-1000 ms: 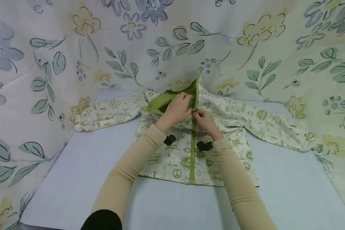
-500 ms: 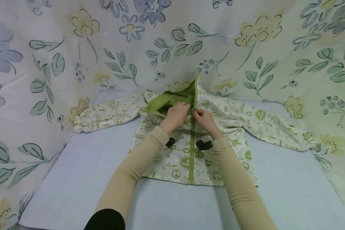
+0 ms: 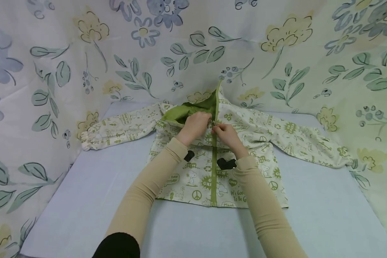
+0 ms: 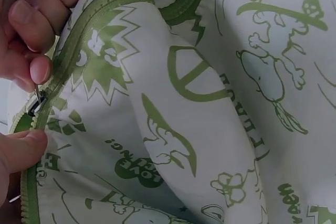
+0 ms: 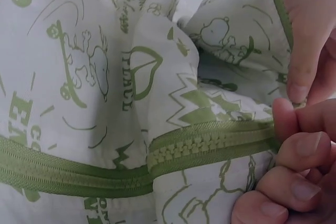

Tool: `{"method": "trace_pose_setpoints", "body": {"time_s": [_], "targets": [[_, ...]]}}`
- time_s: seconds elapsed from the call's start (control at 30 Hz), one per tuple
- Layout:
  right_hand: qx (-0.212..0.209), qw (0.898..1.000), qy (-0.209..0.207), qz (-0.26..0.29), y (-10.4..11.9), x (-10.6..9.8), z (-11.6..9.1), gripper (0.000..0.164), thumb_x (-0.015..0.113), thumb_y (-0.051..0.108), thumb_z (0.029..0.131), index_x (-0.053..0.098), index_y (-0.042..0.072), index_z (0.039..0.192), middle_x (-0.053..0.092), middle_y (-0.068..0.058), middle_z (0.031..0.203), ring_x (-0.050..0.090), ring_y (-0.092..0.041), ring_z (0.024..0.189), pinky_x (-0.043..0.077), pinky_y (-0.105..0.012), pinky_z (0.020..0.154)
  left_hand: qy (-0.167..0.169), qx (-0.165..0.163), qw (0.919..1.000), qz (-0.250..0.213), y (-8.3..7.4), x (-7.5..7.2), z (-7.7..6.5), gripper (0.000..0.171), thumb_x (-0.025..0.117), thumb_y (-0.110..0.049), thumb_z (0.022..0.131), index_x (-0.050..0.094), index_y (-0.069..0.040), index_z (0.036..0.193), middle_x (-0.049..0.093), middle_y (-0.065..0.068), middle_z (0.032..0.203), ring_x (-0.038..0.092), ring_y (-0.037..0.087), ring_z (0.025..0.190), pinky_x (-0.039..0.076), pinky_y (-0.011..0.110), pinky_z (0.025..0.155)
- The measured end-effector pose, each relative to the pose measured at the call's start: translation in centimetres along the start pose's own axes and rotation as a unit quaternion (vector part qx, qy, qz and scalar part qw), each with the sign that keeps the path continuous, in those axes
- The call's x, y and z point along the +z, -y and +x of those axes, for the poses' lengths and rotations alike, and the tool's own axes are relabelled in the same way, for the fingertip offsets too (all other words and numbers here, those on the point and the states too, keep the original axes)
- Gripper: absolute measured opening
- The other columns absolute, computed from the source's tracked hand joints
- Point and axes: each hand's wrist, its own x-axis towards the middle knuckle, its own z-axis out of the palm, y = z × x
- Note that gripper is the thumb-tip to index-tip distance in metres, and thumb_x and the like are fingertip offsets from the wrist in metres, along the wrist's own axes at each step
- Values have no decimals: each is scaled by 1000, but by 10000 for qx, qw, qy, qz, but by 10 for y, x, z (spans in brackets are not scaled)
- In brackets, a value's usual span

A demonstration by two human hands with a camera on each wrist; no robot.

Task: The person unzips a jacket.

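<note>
A white jacket (image 3: 193, 175) with green print lies front up, its green lining (image 3: 177, 113) showing at the open neck. Its green zipper (image 5: 210, 142) is closed along the lower front and parted above the slider (image 4: 35, 103). My right hand (image 3: 227, 136) pinches the small zipper pull just under the opening, its other fingers curled. Beside it, my left hand (image 3: 196, 125) grips the zipper edge by the slider, the thumb (image 4: 23, 148) pressing on the teeth. In the right wrist view the fingers hide the slider, and the fabric bunches into a fold below them.
Both jacket sleeves, left (image 3: 125, 125) and right (image 3: 309, 147), spread out across the pale table (image 3: 84, 200). A flowered curtain (image 3: 193, 46) stands behind and at both sides. Black wrist pieces (image 3: 227, 163) hang under the forearms over the jacket.
My left hand has come down from inside the neck opening to the zipper edge by the slider. The right hand stays at the pull, and the view has shifted slightly.
</note>
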Motion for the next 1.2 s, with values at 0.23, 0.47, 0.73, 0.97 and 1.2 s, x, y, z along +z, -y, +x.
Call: {"method": "trace_pose_setpoints", "body": {"time_s": [0.23, 0.47, 0.73, 0.97, 1.2], "targets": [[286, 9996, 33, 77, 2, 1, -4, 30, 43, 26, 90, 64, 5, 91, 29, 1, 47, 19, -12, 38, 22, -27, 36, 8, -237, 9995, -216, 1, -3, 2, 17, 42, -11, 91, 59, -13, 94, 56, 4, 78, 47, 14, 56, 35, 25, 42], [329, 9992, -17, 245, -1, 2, -7, 30, 42, 27, 90, 63, 5, 89, 29, 0, 48, 19, -12, 38, 22, -26, 35, 77, -320, 9987, -391, 3, -6, 4, 18, 43, -12, 91, 59, -13, 96, 57, 5, 84, 48, 14, 57, 38, 26, 44], [160, 9991, -59, 379, -5, 4, -10, 28, 44, 26, 90, 63, 6, 84, 33, -1, 54, 19, -14, 43, 23, -28, 39, 85, -355, 9969, -696, 5, -7, 5, 18, 43, -17, 92, 59, -13, 96, 57, 4, 84, 49, 13, 59, 39, 26, 46], [108, 9996, -125, 237, -8, 3, -11, 29, 44, 28, 90, 64, 8, 85, 31, -1, 52, 21, -17, 48, 24, -29, 45, -75, -354, 9962, -792, 8, -8, 6, 19, 44, -16, 91, 59, -11, 103, 59, 5, 93, 53, 14, 68, 43, 25, 52], [35, 9997, -122, 192, -11, 3, -10, 30, 44, 26, 90, 63, 3, 87, 32, -1, 51, 22, -16, 47, 25, -29, 45, -131, -398, 9957, -830, 8, -12, 7, 23, 43, -16, 92, 58, -10, 108, 59, 7, 99, 56, 15, 74, 46, 25, 56]]}}
